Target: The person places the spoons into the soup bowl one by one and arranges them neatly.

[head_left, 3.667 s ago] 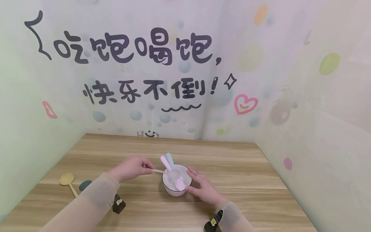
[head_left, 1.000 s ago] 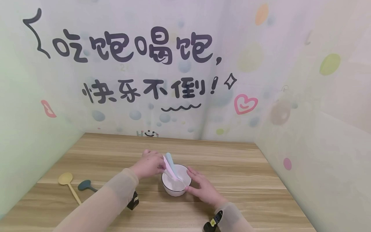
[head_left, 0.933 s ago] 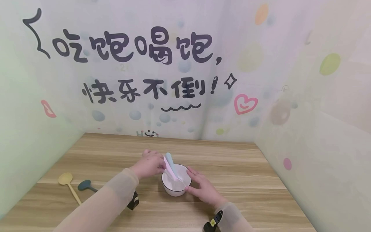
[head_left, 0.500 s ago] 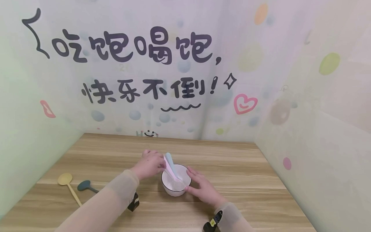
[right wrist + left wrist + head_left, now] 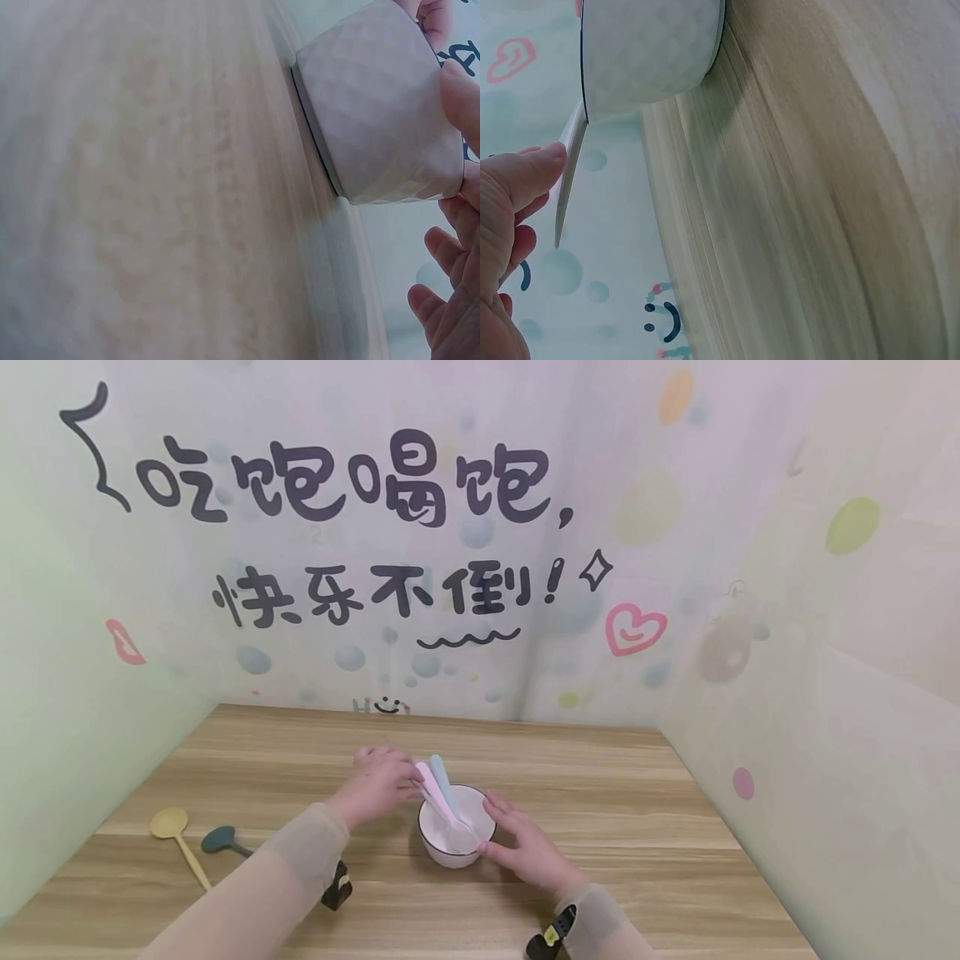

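Observation:
A white bowl (image 5: 452, 860) with a dark rim stands mid-table, its faceted wall (image 5: 375, 112) showing in the right wrist view. Two spoons lean in it, one with a pink handle (image 5: 438, 792), one with a light blue handle (image 5: 442, 777). My left hand (image 5: 381, 783), at the bowl's left, pinches the pale handle of another spoon (image 5: 568, 176) between thumb and fingers; this handle slants against the rim. On the opposite side my right hand (image 5: 534, 852) holds the bowl's rim with thumb and forefinger apart, the other fingers spread beyond it.
On the wooden table (image 5: 600, 793), left of my left forearm, lie a yellow spoon (image 5: 169, 822) and a dark teal spoon (image 5: 219, 838), whose handle is partly hidden by the sleeve. Printed walls (image 5: 480, 685) enclose the table's back and both sides.
Earlier my left hand held the spoon level over the bowl; its head has since gone down inside. Over the last half second that hand has shifted slightly left. The right hand stays put.

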Available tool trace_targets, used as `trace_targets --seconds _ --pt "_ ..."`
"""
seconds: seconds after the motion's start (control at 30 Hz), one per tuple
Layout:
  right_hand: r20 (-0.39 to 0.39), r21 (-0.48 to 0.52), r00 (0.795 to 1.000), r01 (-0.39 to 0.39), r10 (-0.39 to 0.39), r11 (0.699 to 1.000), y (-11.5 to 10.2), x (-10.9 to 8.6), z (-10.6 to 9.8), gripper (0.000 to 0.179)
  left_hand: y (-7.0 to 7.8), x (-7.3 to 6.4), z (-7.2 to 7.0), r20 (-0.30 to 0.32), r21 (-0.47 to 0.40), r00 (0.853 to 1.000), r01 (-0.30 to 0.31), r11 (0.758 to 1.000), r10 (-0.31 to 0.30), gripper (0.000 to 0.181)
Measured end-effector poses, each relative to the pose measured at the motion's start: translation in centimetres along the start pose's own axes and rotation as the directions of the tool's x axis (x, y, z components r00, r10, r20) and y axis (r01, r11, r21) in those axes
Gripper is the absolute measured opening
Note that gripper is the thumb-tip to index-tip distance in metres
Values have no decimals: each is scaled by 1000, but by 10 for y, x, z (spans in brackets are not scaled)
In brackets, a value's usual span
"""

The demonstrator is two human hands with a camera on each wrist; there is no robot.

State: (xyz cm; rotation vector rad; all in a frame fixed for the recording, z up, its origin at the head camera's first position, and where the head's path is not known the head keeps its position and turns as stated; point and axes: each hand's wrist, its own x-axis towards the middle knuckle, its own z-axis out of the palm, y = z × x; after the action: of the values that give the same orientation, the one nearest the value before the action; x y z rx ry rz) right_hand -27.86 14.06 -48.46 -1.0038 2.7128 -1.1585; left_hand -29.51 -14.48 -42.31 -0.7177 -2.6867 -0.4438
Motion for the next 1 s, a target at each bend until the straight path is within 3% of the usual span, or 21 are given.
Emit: trace_targets --seconds 0.47,0.7,1.0 --pt "5 13 1000 -12 12 1000 0 -1 0 73 -12 -10 -5 -39 -66 994 103 993 -106 17" --pt "5 12 1000 -7 7 1000 1 -1 0 74 -15 -13 -6 -30 -137 985 163 977 -169 19" --pt "4 11 1000 -10 10 1000 2 -1 0 75 -19 -17 -8 -52 -196 976 196 961 -210 18"
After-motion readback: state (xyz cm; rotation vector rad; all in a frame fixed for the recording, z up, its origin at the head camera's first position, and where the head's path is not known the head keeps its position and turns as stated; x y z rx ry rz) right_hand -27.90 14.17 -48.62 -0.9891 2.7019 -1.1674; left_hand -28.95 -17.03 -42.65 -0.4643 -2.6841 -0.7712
